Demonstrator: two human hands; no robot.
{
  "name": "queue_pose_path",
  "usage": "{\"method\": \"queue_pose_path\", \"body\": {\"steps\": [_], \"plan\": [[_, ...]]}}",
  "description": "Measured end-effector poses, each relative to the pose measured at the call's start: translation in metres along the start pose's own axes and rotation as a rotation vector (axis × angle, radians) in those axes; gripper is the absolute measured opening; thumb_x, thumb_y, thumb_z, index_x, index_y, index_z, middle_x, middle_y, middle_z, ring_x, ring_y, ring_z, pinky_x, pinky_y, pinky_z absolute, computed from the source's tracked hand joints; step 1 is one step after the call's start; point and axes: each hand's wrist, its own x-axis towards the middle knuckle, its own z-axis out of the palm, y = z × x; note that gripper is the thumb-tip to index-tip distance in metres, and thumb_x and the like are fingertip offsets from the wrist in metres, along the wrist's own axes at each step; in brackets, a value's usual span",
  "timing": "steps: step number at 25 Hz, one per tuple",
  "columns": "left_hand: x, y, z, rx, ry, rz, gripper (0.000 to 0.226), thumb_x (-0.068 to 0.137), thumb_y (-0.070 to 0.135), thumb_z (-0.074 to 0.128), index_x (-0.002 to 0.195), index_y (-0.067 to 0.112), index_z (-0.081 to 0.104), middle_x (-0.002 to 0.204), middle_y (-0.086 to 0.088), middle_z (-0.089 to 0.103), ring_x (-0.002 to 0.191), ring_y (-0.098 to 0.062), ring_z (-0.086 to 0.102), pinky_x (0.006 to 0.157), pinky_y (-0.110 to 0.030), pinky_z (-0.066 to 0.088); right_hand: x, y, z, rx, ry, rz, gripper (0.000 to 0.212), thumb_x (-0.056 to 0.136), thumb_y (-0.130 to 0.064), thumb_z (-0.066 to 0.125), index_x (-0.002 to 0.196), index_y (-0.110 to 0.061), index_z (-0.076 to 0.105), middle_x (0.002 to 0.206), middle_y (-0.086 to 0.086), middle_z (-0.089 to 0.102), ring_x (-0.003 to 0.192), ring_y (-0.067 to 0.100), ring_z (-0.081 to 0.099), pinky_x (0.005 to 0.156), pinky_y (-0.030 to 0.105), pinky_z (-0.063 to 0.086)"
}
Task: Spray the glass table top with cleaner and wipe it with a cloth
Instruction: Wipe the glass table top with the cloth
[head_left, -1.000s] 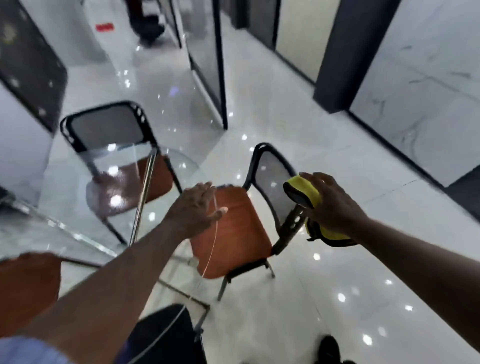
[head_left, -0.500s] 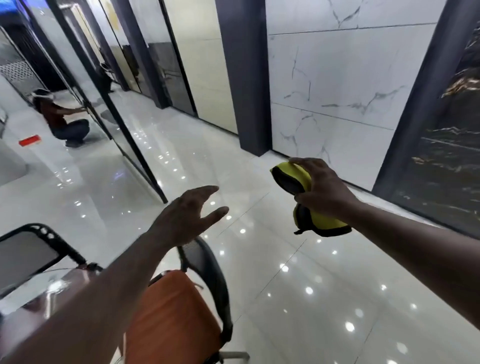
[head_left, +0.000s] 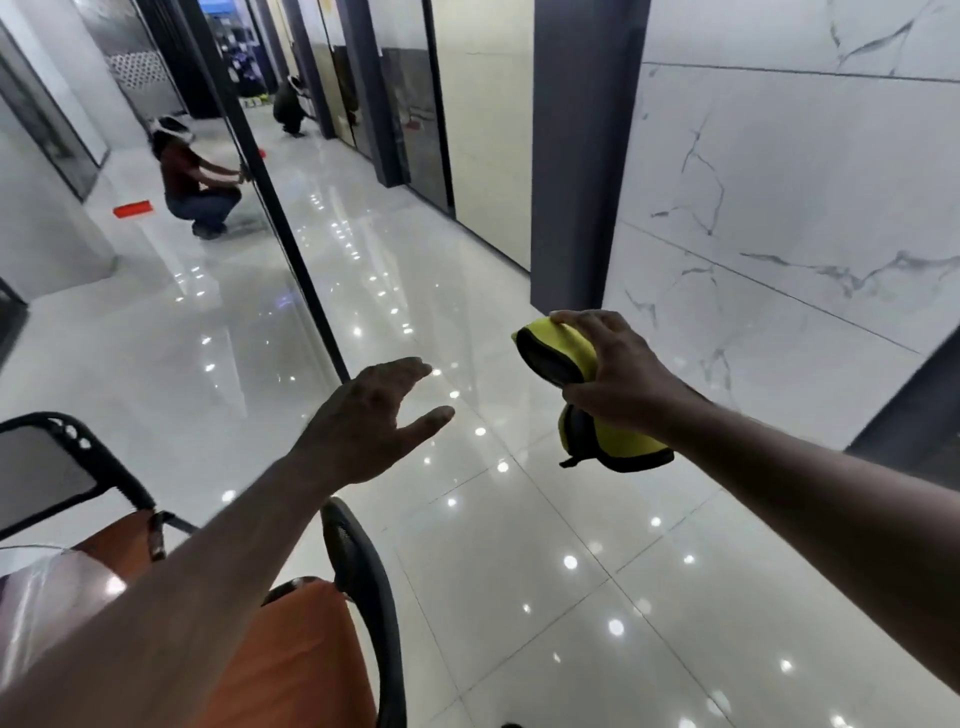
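My right hand (head_left: 618, 371) grips a folded yellow cloth with a dark edge (head_left: 602, 439), held in the air over the shiny floor at centre right. Left of it my left hand (head_left: 366, 418) hovers empty, fingers spread and relaxed. Only a corner of the round glass table top (head_left: 39, 564) shows at the lower left edge, behind my left forearm. No spray bottle is in view.
Two chairs with orange seats and black mesh backs (head_left: 363, 587) stand at the lower left by the table. A dark-framed glass partition (head_left: 270, 208) runs down the corridor. One person (head_left: 195, 179) crouches behind it, another (head_left: 288, 106) farther back. A marble wall (head_left: 779, 208) is on the right.
The view has swung up and right, away from the glass table and chairs toward the corridor. Both hands stay raised in front; the right still holds the cloth, the left stays empty.
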Motion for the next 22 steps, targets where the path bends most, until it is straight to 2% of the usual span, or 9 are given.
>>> {"method": "queue_pose_path", "body": {"steps": [5, 7, 9, 12, 17, 19, 22], "plan": [[0.071, -0.057, -0.002, -0.008, 0.039, -0.119, 0.078, 0.091, 0.078, 0.048, 0.152, 0.028, 0.048, 0.157, 0.013, 0.046, 0.142, -0.007, 0.045, 0.116, -0.035, 0.041, 0.111, -0.002, 0.008, -0.023, -0.075, -0.07, 0.092, 0.076, -0.019, 0.081, 0.152, -0.053, 0.042, 0.159, -0.012, 0.037, 0.132, 0.025, 0.052, 0.095, 0.042, 0.052], [0.096, -0.078, -0.008, 0.036, 0.041, -0.155, 0.079, 0.091, 0.079, 0.045, 0.152, 0.029, 0.047, 0.158, 0.013, 0.046, 0.143, -0.007, 0.043, 0.117, -0.037, 0.041, 0.16, -0.009, 0.011, -0.018, -0.089, -0.129, 0.091, 0.077, -0.02, 0.081, 0.153, -0.052, 0.043, 0.158, -0.013, 0.039, 0.134, 0.022, 0.051, 0.092, 0.038, 0.048], [0.12, -0.097, -0.011, 0.071, 0.041, -0.206, 0.077, 0.092, 0.077, 0.046, 0.153, 0.029, 0.046, 0.159, 0.013, 0.044, 0.141, -0.007, 0.044, 0.117, -0.035, 0.04, 0.211, -0.012, 0.026, -0.024, -0.134, -0.187, 0.09, 0.077, -0.022, 0.08, 0.153, -0.052, 0.042, 0.158, -0.015, 0.039, 0.136, 0.018, 0.047, 0.093, 0.037, 0.045], [0.147, -0.131, -0.006, 0.118, 0.063, -0.322, 0.074, 0.093, 0.074, 0.047, 0.152, 0.029, 0.047, 0.158, 0.014, 0.045, 0.143, -0.008, 0.043, 0.116, -0.032, 0.038, 0.291, -0.02, 0.063, 0.033, -0.24, -0.28, 0.091, 0.073, -0.024, 0.078, 0.15, -0.055, 0.042, 0.155, -0.019, 0.04, 0.136, 0.016, 0.048, 0.099, 0.043, 0.052], [0.166, -0.182, 0.0, 0.154, 0.112, -0.547, 0.085, 0.088, 0.085, 0.038, 0.15, 0.028, 0.05, 0.156, 0.011, 0.048, 0.143, -0.011, 0.044, 0.117, -0.032, 0.039, 0.398, -0.044, 0.118, 0.1, -0.436, -0.444, 0.09, 0.07, -0.02, 0.08, 0.148, -0.052, 0.047, 0.151, -0.017, 0.045, 0.132, 0.017, 0.052, 0.103, 0.043, 0.052], [0.164, -0.196, -0.001, 0.174, 0.153, -0.666, 0.087, 0.087, 0.086, 0.037, 0.148, 0.026, 0.052, 0.155, 0.008, 0.05, 0.144, -0.012, 0.044, 0.119, -0.034, 0.038, 0.44, -0.066, 0.143, 0.098, -0.527, -0.565, 0.092, 0.067, -0.023, 0.081, 0.15, -0.048, 0.049, 0.15, -0.013, 0.048, 0.133, 0.019, 0.054, 0.105, 0.043, 0.051], [0.139, -0.212, -0.005, 0.197, 0.232, -0.796, 0.073, 0.093, 0.078, 0.045, 0.141, 0.024, 0.059, 0.148, 0.006, 0.058, 0.138, -0.013, 0.051, 0.114, -0.039, 0.045, 0.476, -0.114, 0.194, 0.111, -0.625, -0.732, 0.093, 0.067, -0.021, 0.082, 0.151, -0.046, 0.05, 0.151, -0.008, 0.051, 0.136, 0.022, 0.054, 0.109, 0.041, 0.049]]}}
